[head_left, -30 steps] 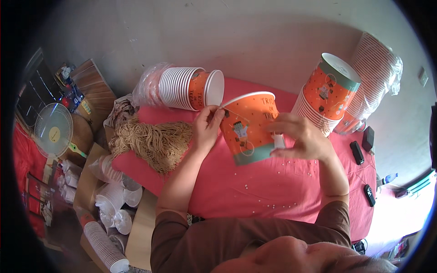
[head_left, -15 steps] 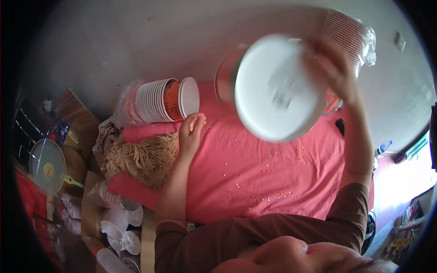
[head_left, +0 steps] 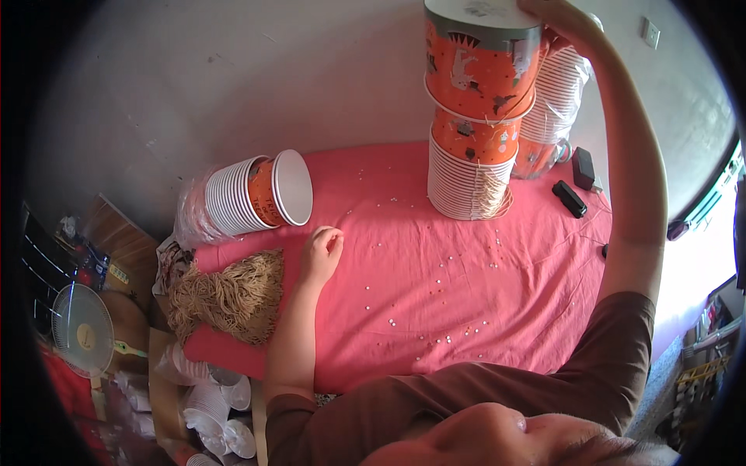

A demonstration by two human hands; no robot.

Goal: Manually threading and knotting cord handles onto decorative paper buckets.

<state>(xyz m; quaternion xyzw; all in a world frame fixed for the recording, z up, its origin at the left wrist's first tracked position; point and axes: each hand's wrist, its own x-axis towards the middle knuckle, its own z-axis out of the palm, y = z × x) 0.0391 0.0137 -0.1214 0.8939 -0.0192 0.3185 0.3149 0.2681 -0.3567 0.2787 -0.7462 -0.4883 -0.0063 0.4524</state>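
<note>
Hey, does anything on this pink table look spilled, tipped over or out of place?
Yes. Small pale bits lie scattered across the pink tablecloth, and a sleeve of orange paper cups lies on its side. The top cup under the right hand sits tilted on the upright stack.

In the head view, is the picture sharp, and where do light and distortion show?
Head view: mostly sharp; bright daylight washes out the right edge; the pink table edge bends toward the dark rim. The right hand on the top orange cup is cut by the frame; the left hand rests sharp.
</note>
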